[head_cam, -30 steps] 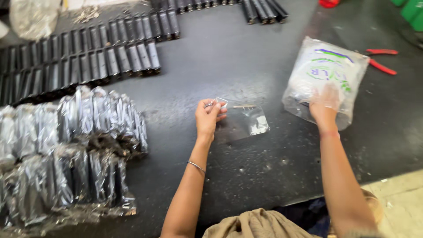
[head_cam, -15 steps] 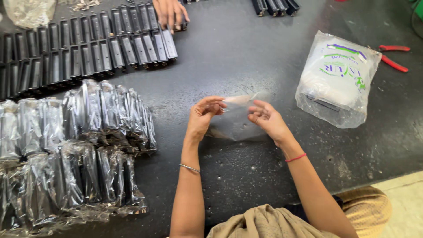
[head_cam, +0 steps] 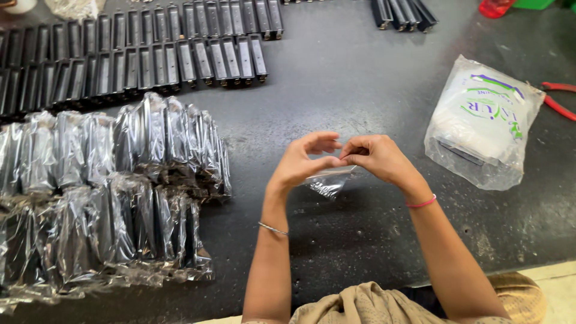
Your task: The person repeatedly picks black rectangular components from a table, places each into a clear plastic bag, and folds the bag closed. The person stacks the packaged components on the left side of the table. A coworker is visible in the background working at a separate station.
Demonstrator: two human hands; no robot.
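Both hands meet above the dark bench (head_cam: 360, 78): the left hand (head_cam: 303, 161) and the right hand (head_cam: 378, 157) each pinch the top edge of a small clear plastic bag (head_cam: 329, 182), which hangs between them just over the surface. The film looks thin and slippery, so a loose pinch could let the bag slip from the fingertips or stay stuck shut, and a hard tug might tear its mouth. To the left lie piles of wrapped black parts (head_cam: 114, 192), with rows of bare black parts (head_cam: 144, 57) behind them. A packet of clear bags (head_cam: 480, 123) sits to the right, red-handled pliers (head_cam: 558, 99) beside it. The bench looks scuffed and dusty.
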